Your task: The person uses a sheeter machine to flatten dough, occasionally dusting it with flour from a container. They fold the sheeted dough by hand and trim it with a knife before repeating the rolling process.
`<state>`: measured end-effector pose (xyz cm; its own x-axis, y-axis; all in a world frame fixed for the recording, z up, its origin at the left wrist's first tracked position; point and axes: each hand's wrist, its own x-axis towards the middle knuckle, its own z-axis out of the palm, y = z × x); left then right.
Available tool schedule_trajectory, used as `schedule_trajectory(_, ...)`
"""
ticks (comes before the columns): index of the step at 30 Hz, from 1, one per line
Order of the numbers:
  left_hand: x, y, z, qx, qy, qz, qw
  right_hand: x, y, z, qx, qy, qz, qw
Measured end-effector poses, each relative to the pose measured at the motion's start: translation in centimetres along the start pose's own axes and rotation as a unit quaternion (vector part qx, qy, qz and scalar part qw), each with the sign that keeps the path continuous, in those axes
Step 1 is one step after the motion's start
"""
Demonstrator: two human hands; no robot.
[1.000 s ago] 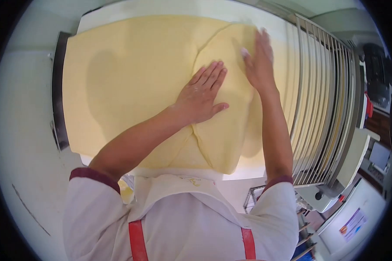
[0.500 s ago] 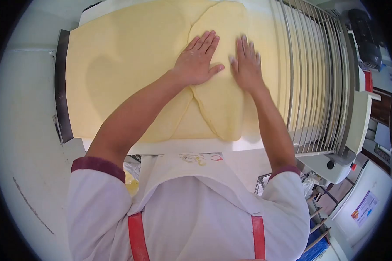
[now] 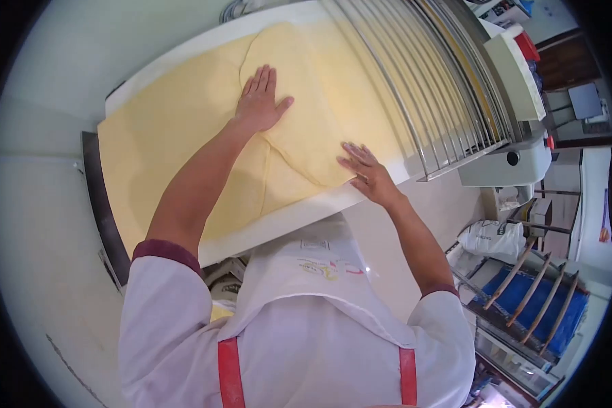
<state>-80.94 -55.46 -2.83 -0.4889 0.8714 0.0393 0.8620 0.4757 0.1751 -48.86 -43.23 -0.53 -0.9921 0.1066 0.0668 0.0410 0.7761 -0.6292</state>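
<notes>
Pale yellow dough sheet on white sheeter belt, folded flap by steel guard bars | left hand flat, open, pressing flap | right hand open, fingers spread on near edge, gripping nothing | judged: press evenly with both palms, keep the 2 layers aligned.

no readable text, labels or numbers

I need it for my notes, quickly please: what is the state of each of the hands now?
Left hand: open, flat on the folded dough sheet, holding nothing.
Right hand: open, fingers spread at the dough's near edge, holding nothing.
</notes>
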Motion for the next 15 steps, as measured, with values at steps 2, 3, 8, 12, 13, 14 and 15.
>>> schedule_trajectory(2,0.2,-0.3,0.1,0.003,-0.010,-0.001,1.000,-0.1,0.4,0.5,0.024,0.048,-0.019,0.998)
schedule_trajectory(3,0.4,-0.4,0.0,-0.001,-0.018,-0.003,1.000,-0.2,0.6,0.8,0.031,0.067,-0.023,0.997)
schedule_trajectory(8,3.1,3.9,0.0,0.001,-0.011,-0.067,0.998,-0.5,1.3,1.4,0.029,0.112,-0.043,0.992)
schedule_trajectory(12,11.1,3.2,3.9,0.012,0.052,-0.100,0.994,-1.3,0.7,0.9,0.068,0.107,0.015,0.992)
schedule_trajectory(13,13.6,1.5,5.1,-0.001,0.077,-0.108,0.991,-2.8,1.9,2.5,0.041,0.150,-0.031,0.987)
schedule_trajectory(14,16.3,-1.2,6.9,0.112,0.050,-0.093,0.988,-5.1,2.0,1.1,0.063,0.193,-0.085,0.976)
schedule_trajectory(15,17.0,-0.7,5.8,0.034,0.110,-0.100,0.988,-7.8,2.6,0.6,0.102,0.215,-0.029,0.971)
